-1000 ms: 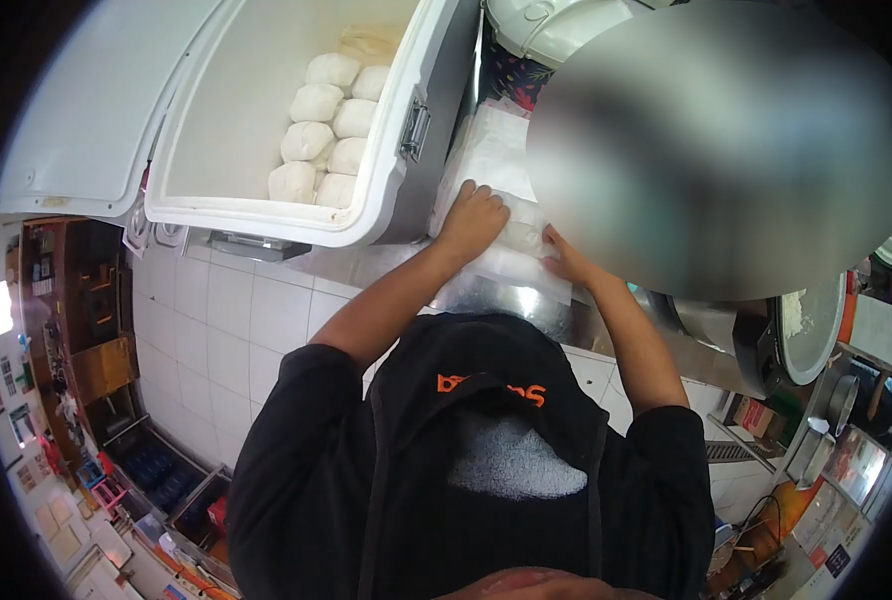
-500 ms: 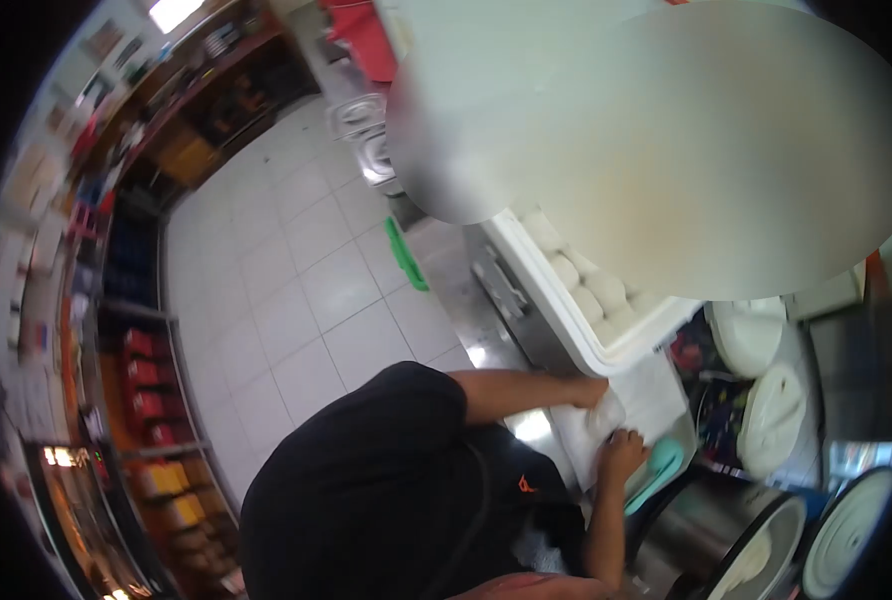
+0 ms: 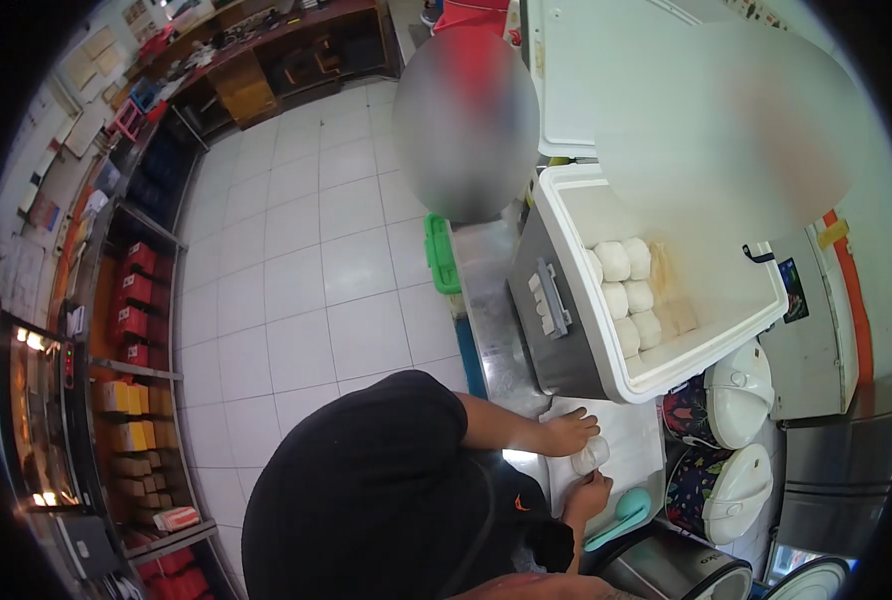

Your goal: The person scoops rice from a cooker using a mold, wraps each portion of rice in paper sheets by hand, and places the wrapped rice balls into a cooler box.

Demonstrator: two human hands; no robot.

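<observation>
A white, rounded wrapped bundle (image 3: pixel 591 456) lies on a sheet of white paper (image 3: pixel 634 440) between my hands. My left hand (image 3: pixel 569 433) curves over its far-left edge, fingers bent against it. At its near side, my right hand (image 3: pixel 590 494) pinches the wrapping with fingers pressed together. What the wrapping contains is hidden. Beside my right hand rests a turquoise scoop (image 3: pixel 630 508). A big steel pot (image 3: pixel 666 565) stands just below it, its inside mostly out of sight.
A grey cooler box (image 3: pixel 576 345) with a white rim holds several white bundles (image 3: pixel 626 296). Two patterned containers with white lids (image 3: pixel 736 490) stand to the right. A green plastic item (image 3: pixel 442 255) sits by the steel counter (image 3: pixel 491 300). Blurred patches cover parts of the upper view.
My view has shifted, showing more of the cooler's inside. My left hand now lies further over the bundle, and the bundle looks rounder and more compact. The right hand stays at its near edge.
</observation>
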